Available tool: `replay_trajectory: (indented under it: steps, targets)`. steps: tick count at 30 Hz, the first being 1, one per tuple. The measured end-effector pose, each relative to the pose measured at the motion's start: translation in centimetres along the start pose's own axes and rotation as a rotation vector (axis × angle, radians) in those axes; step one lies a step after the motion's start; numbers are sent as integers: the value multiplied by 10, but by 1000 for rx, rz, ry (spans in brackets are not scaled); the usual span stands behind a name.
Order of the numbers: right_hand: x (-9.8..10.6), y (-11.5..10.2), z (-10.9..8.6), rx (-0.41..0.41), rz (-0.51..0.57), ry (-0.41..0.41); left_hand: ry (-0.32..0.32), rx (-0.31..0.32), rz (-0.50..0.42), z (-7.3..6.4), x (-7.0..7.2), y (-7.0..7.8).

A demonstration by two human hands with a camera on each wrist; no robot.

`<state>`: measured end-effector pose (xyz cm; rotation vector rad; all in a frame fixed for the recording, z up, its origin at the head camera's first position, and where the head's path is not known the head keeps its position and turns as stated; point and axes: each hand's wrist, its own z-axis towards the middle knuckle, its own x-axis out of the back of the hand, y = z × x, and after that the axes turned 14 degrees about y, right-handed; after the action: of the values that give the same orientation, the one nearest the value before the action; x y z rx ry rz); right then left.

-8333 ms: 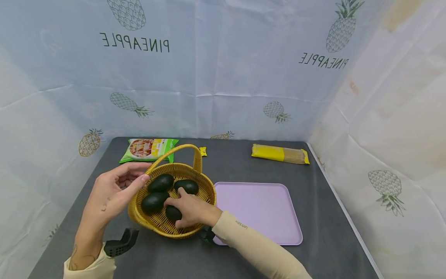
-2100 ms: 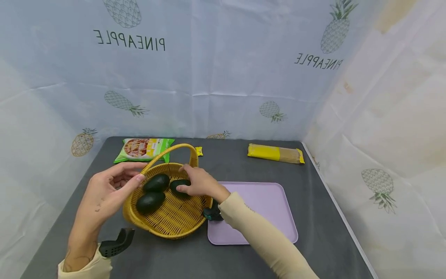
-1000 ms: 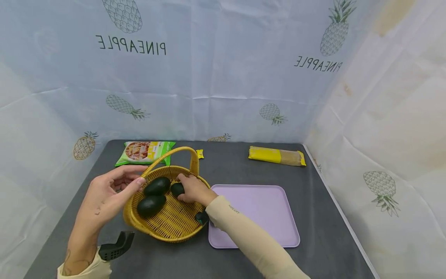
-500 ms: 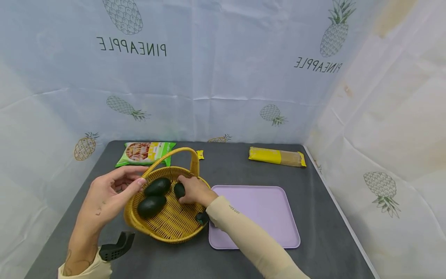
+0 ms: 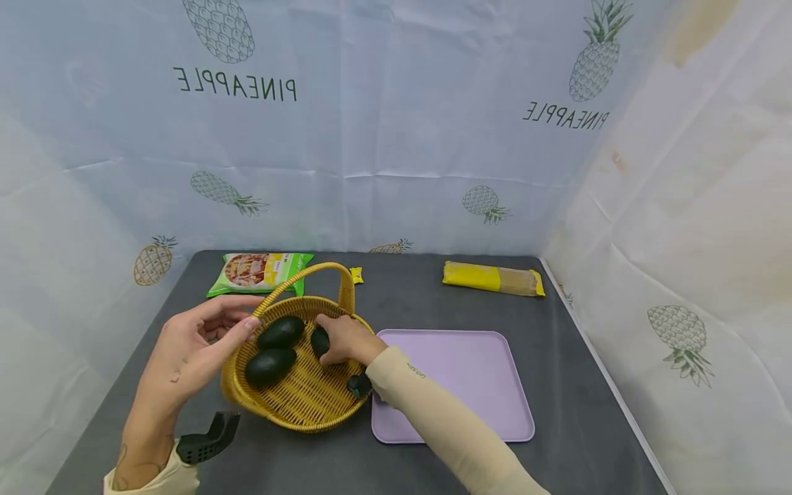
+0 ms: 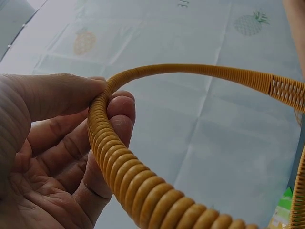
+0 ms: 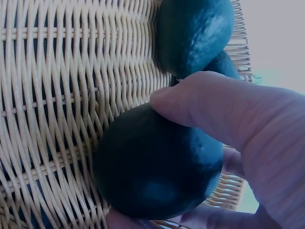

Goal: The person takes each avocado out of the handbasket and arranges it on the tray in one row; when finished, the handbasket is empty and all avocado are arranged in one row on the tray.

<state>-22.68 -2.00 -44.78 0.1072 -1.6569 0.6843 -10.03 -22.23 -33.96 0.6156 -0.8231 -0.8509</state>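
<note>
A dark grey, flat-topped table [image 5: 297,464] fills the near part of the scene, with a whitish fabric sheet [image 5: 402,124] hanging behind it, printed with pineapples and the mirrored word "PINEAPPLE"; pale creased cloth [image 5: 736,227] closes the right side too. Along the far edge lie a green plastic packet with a food picture [image 5: 260,270] at left, a tiny yellow wrapper [image 5: 357,275], and a long yellow-and-tan packet [image 5: 495,278] at right. A lilac rectangular tray [image 5: 470,371] lies right of a round golden-yellow woven basket [image 5: 303,405], partly under the right sleeve. The left hand [image 5: 198,344] pinches the basket's arched handle [image 6: 143,191] between thumb and fingers. Inside the basket, toward its far right, the right hand [image 5: 349,340] grips a dark green, egg-shaped avocado [image 7: 157,167]; two more avocados [image 5: 270,366] lie at the basket's left.
</note>
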Motion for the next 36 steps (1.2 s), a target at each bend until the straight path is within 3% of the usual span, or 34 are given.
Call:
replay_trajectory:
  steps: [10,16,36]
  targets:
    - [-2,3,-4,-22,41,20,-3,-4,-12,0,-1,0]
    - [1,6,-7,7,58,62,-2,-6,-7,0,-1,0]
    - [42,22,-37,53,325,123,-1,-11,1,2,0,0]
